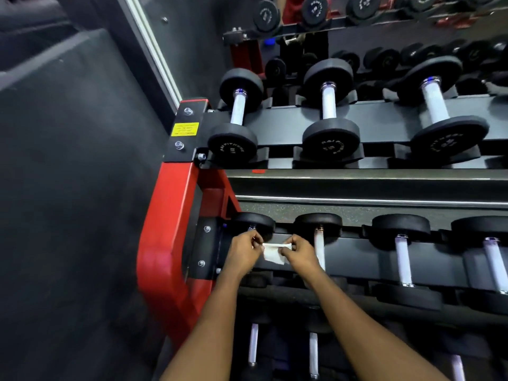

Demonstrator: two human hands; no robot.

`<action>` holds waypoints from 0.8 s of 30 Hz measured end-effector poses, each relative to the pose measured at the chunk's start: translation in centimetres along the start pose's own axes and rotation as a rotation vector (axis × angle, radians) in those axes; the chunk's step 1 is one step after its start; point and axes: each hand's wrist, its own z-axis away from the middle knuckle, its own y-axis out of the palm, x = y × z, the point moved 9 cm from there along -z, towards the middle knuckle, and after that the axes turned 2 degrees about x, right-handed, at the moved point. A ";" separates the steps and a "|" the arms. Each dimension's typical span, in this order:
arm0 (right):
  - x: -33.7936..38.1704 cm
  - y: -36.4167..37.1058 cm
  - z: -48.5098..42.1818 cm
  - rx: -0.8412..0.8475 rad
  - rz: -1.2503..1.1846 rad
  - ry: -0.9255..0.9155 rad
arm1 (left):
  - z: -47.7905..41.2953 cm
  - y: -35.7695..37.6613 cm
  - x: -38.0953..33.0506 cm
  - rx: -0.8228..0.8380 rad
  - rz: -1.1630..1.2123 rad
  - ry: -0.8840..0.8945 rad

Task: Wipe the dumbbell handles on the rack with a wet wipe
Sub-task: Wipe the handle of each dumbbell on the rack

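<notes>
A white wet wipe (272, 253) is stretched between my two hands over the middle shelf of the dumbbell rack (165, 243). My left hand (242, 253) pinches its left end, and my right hand (298, 253) pinches its right end. The hands hover between the leftmost dumbbell (254, 222), whose handle is mostly hidden behind my left hand, and the second dumbbell's chrome handle (319, 248), just right of my right hand. More chrome-handled dumbbells (403, 259) sit further right on this shelf.
The top shelf holds three black dumbbells (330, 116) with pale handles. A lower shelf shows two more handles (313, 353) between my forearms. The rack's red side post stands at the left, next to dark padded wall and floor (68, 188). A mirror behind reflects more weights.
</notes>
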 end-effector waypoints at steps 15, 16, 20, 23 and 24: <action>-4.1 9.2 -1.2 -0.276 0.386 0.335 | -2.5 2.3 13.9 0.334 -0.090 0.002; -4.5 9.9 -1.7 -0.273 0.401 0.350 | -2.5 3.0 14.8 0.357 -0.107 -0.009; -5.5 13.1 -3.5 -0.128 0.401 0.388 | -2.1 4.4 16.9 0.408 -0.124 -0.077; -5.6 13.8 -3.2 -0.126 0.363 0.405 | -2.0 5.1 18.0 0.444 -0.117 -0.122; -5.3 13.6 -2.8 -0.144 0.361 0.403 | -2.0 5.1 18.2 0.448 -0.115 -0.128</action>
